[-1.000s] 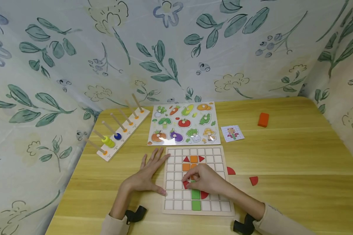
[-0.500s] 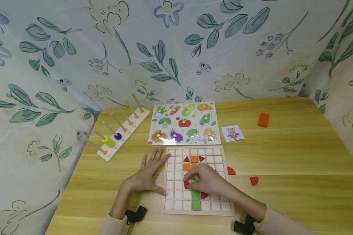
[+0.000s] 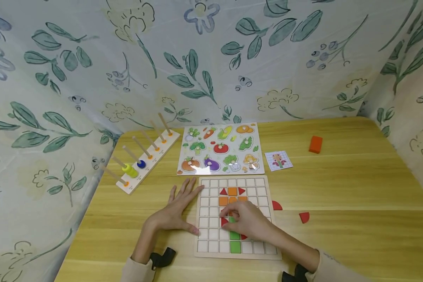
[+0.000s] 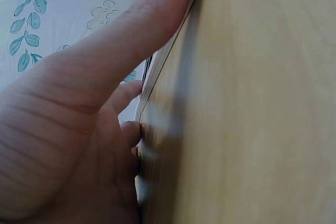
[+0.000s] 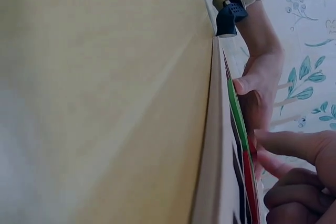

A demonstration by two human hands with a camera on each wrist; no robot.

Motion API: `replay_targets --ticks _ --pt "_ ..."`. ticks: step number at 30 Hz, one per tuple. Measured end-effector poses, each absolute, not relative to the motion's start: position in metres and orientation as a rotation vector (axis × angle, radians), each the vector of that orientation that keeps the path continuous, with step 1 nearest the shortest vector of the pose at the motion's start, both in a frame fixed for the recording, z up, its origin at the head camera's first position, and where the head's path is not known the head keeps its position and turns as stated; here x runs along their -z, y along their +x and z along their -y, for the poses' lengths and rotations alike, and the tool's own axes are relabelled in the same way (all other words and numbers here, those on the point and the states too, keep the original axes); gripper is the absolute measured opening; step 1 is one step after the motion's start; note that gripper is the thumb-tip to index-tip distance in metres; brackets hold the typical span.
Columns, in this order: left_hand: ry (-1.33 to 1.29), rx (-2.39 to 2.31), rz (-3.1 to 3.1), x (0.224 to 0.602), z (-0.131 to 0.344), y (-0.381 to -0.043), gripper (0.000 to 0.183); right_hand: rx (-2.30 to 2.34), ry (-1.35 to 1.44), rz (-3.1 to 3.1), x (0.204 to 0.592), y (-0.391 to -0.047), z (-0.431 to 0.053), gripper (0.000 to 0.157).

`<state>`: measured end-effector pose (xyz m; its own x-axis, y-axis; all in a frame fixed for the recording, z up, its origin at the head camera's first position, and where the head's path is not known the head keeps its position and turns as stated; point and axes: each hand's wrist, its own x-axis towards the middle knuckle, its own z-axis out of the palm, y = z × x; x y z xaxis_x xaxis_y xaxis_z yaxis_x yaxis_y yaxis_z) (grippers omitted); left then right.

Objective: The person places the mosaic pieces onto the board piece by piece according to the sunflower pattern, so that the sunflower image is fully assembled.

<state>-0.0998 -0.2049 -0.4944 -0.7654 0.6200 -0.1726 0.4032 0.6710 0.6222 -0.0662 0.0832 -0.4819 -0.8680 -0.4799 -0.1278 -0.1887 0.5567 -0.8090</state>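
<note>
A wooden grid board (image 3: pixel 208 246) lies on the table with coloured flat pieces in its squares. My right hand (image 3: pixel 248 221) is over the middle of it, pinching a red quarter-circle piece (image 3: pixel 224 222) between thumb and index finger, just left of the green squares (image 3: pixel 235 235). Part of that piece is hidden by the fingers. Orange squares (image 3: pixel 232 191) and two red triangles (image 3: pixel 241 191) sit higher on the grid. My left hand (image 3: pixel 176 213) has its fingers spread, with thumb (image 4: pixel 157 14) and fingertips touching the board's left edge.
Two red quarter-circle pieces (image 3: pixel 304 217) lie right of the board, one beside its edge. A vegetable puzzle (image 3: pixel 220 158) and a pattern card (image 3: pixel 279 160) are behind it. At left stands a peg rack (image 3: pixel 144 166) with rings; an orange block (image 3: pixel 315 144) sits far right.
The pinched red piece has shifted slightly right and turned a little in my right hand's fingers. That hand has edged slightly downward over the board. My left hand stays in place.
</note>
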Motion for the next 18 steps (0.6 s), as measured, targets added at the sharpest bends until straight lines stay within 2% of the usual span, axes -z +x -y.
replay_targets --ticks 18 --pt "0.816 -0.811 -2.521 0.4944 0.2056 -0.0999 0.132 1.276 -0.586 -2.385 0.4857 -0.0711 -0.0873 0.022"
